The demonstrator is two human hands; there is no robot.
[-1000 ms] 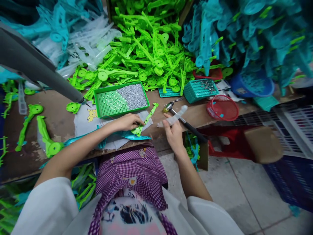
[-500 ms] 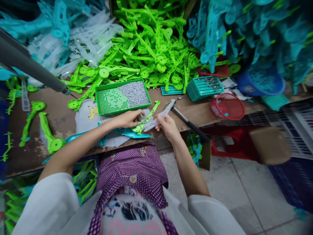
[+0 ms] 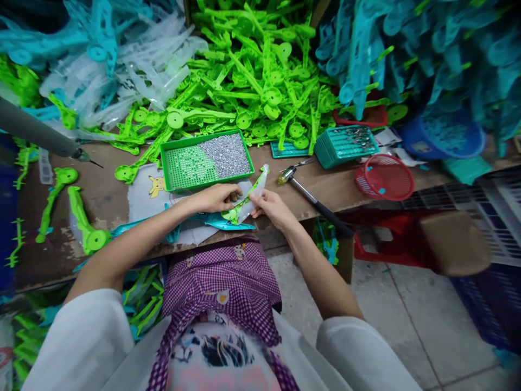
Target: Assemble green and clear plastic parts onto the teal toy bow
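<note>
Half a second on, the right hand (image 3: 272,206) has swung in from beside the hammer (image 3: 309,198) and brought the clear plastic piece (image 3: 253,191) down onto the green part (image 3: 238,209), so the two hands now meet at the table edge. Its fingers are pinched around the lower end of that clear piece, which lies tilted over the green part, tip pointing up toward the green tray (image 3: 205,160). Over on the other side, the left hand (image 3: 215,198) presses down flat on the green part, fingers closed on it, pinning it to the white sheet (image 3: 142,195). Just behind the hands, the tray holds silvery bits on its right half. A red basket (image 3: 385,178) sits well off to the right.
</note>
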